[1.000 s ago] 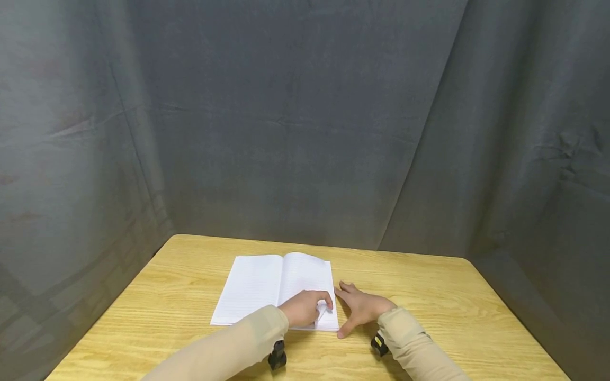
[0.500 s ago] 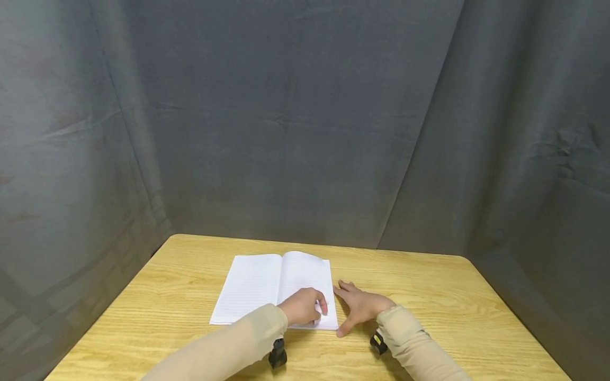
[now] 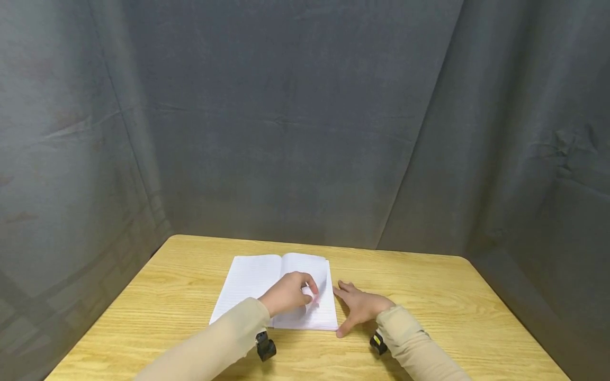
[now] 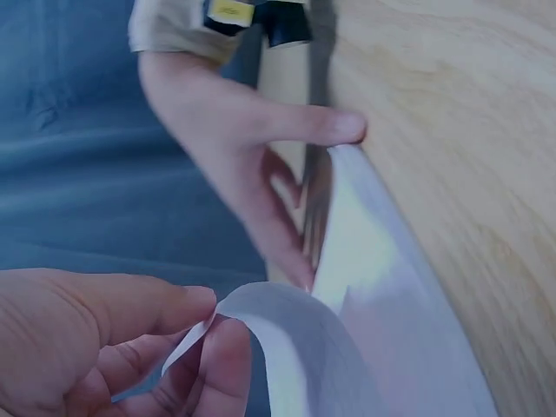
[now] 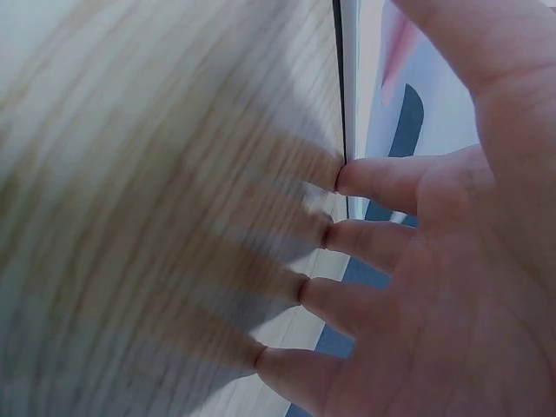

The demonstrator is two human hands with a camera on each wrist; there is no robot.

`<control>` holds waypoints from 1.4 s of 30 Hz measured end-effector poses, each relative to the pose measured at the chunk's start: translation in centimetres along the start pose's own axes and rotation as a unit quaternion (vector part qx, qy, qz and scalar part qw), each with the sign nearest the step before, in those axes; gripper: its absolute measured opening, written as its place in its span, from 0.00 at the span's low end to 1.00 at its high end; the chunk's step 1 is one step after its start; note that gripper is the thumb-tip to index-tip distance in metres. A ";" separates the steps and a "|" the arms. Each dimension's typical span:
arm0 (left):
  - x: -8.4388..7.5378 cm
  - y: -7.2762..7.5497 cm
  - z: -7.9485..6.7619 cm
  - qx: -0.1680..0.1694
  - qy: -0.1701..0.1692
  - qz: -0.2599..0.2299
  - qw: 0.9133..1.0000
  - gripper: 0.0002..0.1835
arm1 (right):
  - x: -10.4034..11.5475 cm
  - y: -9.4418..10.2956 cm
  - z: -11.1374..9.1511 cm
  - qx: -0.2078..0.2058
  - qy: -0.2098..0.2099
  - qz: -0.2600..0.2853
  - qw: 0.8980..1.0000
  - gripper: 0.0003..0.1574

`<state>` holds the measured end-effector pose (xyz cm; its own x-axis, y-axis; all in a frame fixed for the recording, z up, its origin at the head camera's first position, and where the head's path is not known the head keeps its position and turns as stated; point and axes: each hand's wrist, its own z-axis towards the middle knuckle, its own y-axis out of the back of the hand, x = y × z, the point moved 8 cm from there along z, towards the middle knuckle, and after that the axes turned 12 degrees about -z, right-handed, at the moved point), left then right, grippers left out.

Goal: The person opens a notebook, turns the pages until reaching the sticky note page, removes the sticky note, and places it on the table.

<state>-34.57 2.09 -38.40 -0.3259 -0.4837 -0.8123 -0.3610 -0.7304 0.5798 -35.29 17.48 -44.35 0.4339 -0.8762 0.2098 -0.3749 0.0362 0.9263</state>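
An open notebook (image 3: 250, 280) with white lined pages lies on the table. My left hand (image 3: 289, 292) is over its right half, thumb and fingers pinching the edge of a page (image 4: 282, 317). In the left wrist view that page curls up in an arch above the sheets below. At the notebook's right edge, my right hand (image 3: 362, 306) rests with fingers spread. Its thumb reaches the near right corner, and the right wrist view shows the fingertips (image 5: 356, 178) on the wood along the notebook's side.
The wooden table (image 3: 429, 296) stretches around the notebook on every side. Grey curtains (image 3: 286, 132) hang behind it and to both sides. A small black camera (image 3: 265, 346) is strapped to the left wrist, another (image 3: 378, 343) to the right.
My left hand has moved up and to the left from the lower right of the notebook, lifting the page with it. The right hand has stayed in place.
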 end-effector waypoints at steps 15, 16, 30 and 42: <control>1.4 7.2 -4.2 -0.108 0.002 -0.056 0.993 0.09 | 0.1 -0.1 -0.3 0.008 0.002 0.013 1.000 0.72; 1.4 7.7 -4.6 -0.116 0.002 -0.057 0.992 0.09 | 0.1 -0.1 -0.3 0.010 0.002 0.012 1.000 0.72; 4.8 12.1 -9.3 -0.173 0.067 -0.025 0.982 0.09 | -0.1 0.0 -0.3 0.008 0.003 0.012 1.000 0.73; 9.5 12.3 -11.2 -0.171 0.118 -0.042 0.977 0.08 | 0.0 0.0 -0.3 0.013 0.005 0.011 1.000 0.73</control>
<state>-32.30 -16.84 -39.70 -0.0823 -0.4829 -0.8718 -0.0519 -0.8715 0.4877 -35.08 17.63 -44.29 0.4338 -0.8701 0.2340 -0.4061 0.0430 0.9128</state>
